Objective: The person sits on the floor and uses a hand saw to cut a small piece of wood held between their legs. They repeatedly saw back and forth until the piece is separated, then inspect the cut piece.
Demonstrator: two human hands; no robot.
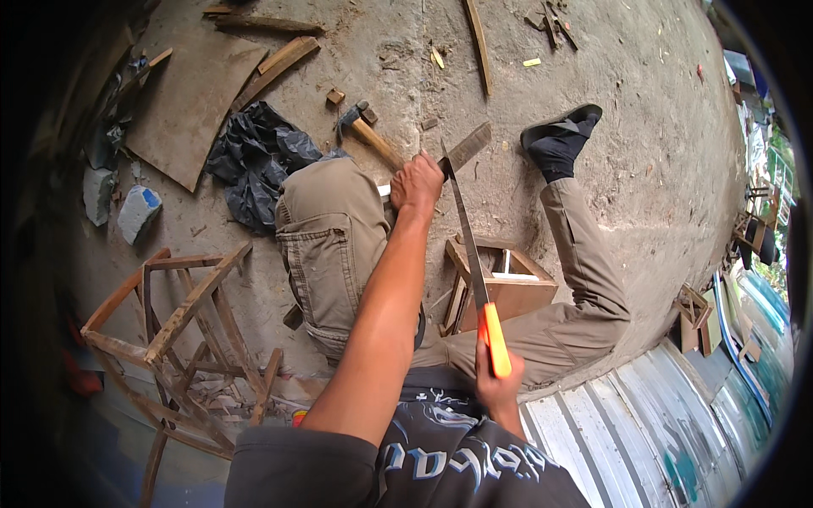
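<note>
My left hand (417, 180) is closed around a short wooden board (471, 146) and presses it down near my bent left knee. The free end of the board sticks out to the right, past my fingers. My right hand (500, 383), close to my body, grips a handsaw (467, 224) by its orange and yellow handle. The long blade points away from me, and its far end crosses the board just right of my left hand. Whether the teeth have bitten into the wood, I cannot tell. A hammer (377, 142) with a wooden handle lies just beyond my left hand.
A small wooden box-like frame (517, 298) stands between my legs. To the left are a wooden stool frame (182, 326), a crumpled black plastic bag (258, 161), a flat panel (199, 97) and concrete chunks (138, 213). Corrugated metal sheets (627, 423) lie at the lower right.
</note>
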